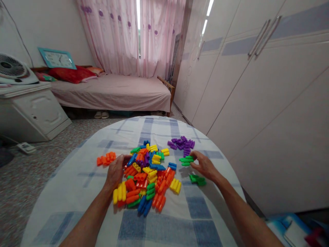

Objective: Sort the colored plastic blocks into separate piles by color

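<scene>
On the left side of a mixed pile of plastic building blocks, my left hand rests with fingers partly curled apart, their tips against the pile's edge. A blue block lies by those fingertips, and a yellow block is below the hand. My right hand pinches a green block made of joined tubes, just right of the pile. Below it lies another green block. Purple blocks form a group behind my right hand. Several orange blocks sit left of my left hand.
A blue-and-white checked cloth covers the round table. Behind it stands a bed with pink sheets. White wardrobes run along the right. At the left are a white cabinet and a fan.
</scene>
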`<state>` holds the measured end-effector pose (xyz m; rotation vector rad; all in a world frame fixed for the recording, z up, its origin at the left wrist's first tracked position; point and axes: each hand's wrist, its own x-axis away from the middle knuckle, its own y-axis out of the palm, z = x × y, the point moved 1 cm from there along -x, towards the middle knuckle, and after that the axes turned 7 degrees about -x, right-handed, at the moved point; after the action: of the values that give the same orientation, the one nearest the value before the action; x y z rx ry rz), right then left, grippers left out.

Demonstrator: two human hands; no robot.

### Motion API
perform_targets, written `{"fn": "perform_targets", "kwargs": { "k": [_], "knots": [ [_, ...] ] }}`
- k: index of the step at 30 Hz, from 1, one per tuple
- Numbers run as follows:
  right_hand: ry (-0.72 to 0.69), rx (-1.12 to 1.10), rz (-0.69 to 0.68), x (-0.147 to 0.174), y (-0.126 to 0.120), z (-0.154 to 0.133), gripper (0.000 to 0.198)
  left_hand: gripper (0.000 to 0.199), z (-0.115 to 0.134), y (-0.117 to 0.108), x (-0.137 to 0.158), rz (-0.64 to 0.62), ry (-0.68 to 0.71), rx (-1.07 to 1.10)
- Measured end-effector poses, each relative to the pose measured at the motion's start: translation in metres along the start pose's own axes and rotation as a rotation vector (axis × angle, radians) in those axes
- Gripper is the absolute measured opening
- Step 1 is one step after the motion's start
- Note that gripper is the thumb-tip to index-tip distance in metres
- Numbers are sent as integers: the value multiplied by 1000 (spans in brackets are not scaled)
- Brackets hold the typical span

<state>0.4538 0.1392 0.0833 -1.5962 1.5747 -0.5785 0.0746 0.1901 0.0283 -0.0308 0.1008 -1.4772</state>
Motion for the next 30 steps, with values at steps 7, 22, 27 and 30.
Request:
{"fn": "perform_targets", "kwargs": {
  "k": [7, 22, 27, 30],
  "knots": [
    [147, 79, -204, 29, -27, 35, 25, 38, 4, 1, 1, 10, -28, 18],
    [-206, 67, -148, -55, 76, -67, 39, 43, -1, 1, 0, -11, -19, 22],
    [-165, 145, -177, -63, 96, -68, 38, 45, -5, 0, -2, -21, 0, 22],
    [-124, 141, -130, -64, 101, -67, 36, 43, -6, 0, -3, -19, 6, 42]
  ]
}}
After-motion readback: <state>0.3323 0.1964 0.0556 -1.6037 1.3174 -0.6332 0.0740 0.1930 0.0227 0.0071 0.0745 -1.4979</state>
